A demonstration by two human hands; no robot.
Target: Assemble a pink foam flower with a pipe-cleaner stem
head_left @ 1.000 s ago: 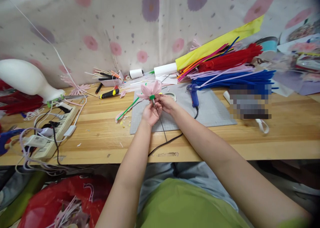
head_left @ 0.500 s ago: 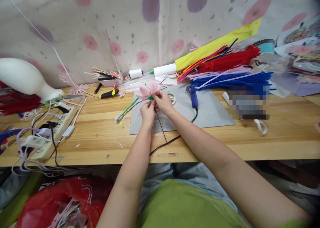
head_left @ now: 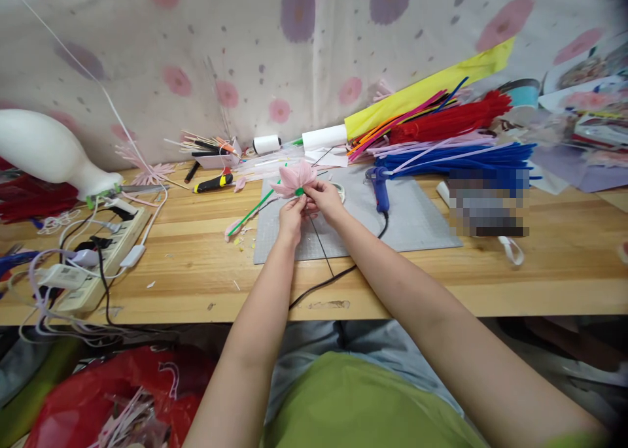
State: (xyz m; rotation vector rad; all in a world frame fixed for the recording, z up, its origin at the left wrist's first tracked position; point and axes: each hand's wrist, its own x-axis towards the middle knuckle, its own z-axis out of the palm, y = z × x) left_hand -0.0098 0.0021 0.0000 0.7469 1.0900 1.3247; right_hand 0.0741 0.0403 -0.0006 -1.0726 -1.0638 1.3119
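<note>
A pink flower [head_left: 296, 176] with a green base [head_left: 299, 191] is held between my two hands above the grey cutting mat. My left hand [head_left: 293, 218] is closed just below the base, on the thin dark stem [head_left: 321, 246] that slants down toward me. At the green base, my right hand [head_left: 324, 198] pinches with thumb and forefinger. The fingertips overlap, so the exact grip on the stem is partly hidden. Behind the right hand, a white ring-shaped thing [head_left: 339, 190] shows in part. A green pipe-cleaner stem [head_left: 252, 210] lies left of the flower.
A blue glue gun [head_left: 379, 189] rests on the cutting mat [head_left: 422, 229], its black cord running past my right forearm. Blue pipe cleaners [head_left: 456, 158] and red ones [head_left: 456, 118] lie behind. At left are a power strip [head_left: 105, 261] with tangled cables and a yellow-black cutter [head_left: 213, 184].
The flower has turned, showing its petals more spread and the green base more openly. Both hands have shifted slightly right, and the stem's lower end has swung right.
</note>
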